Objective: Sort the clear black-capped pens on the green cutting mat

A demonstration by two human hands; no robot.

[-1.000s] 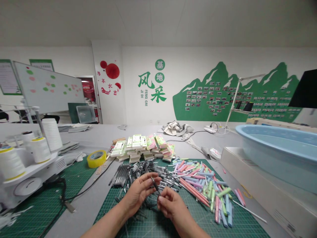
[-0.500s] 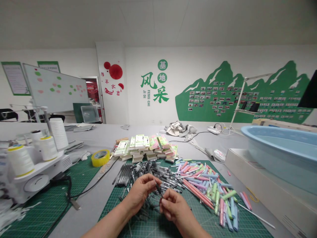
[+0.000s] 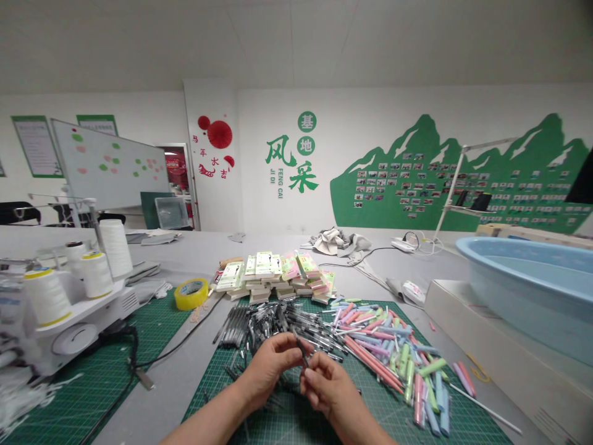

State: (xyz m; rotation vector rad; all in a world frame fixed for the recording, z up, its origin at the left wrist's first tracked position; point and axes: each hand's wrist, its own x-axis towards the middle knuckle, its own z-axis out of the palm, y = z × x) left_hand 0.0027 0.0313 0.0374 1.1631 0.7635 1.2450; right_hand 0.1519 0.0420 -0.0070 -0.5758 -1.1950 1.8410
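Tight little pinch, left hand [image 3: 274,360] and right hand [image 3: 327,384] both on one slim dark pen [image 3: 301,350], tilted near that messy black pen heap [image 3: 259,321], pastel pieces [image 3: 410,377] off right.

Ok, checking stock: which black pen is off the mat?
The held pen, raised between the left hand and right hand; other black pens lie on the mat.

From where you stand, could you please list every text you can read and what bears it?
"基地" in green circles on the wall
"风采" on the wall
"JI DI" on the wall
"FENG CAI" on the wall
"马", "年", "吉" in red on the pillar; another character is unclear
Too small or blurred: green-bordered posters, small boxes, tape roll, white carton
None visible: held dark pen
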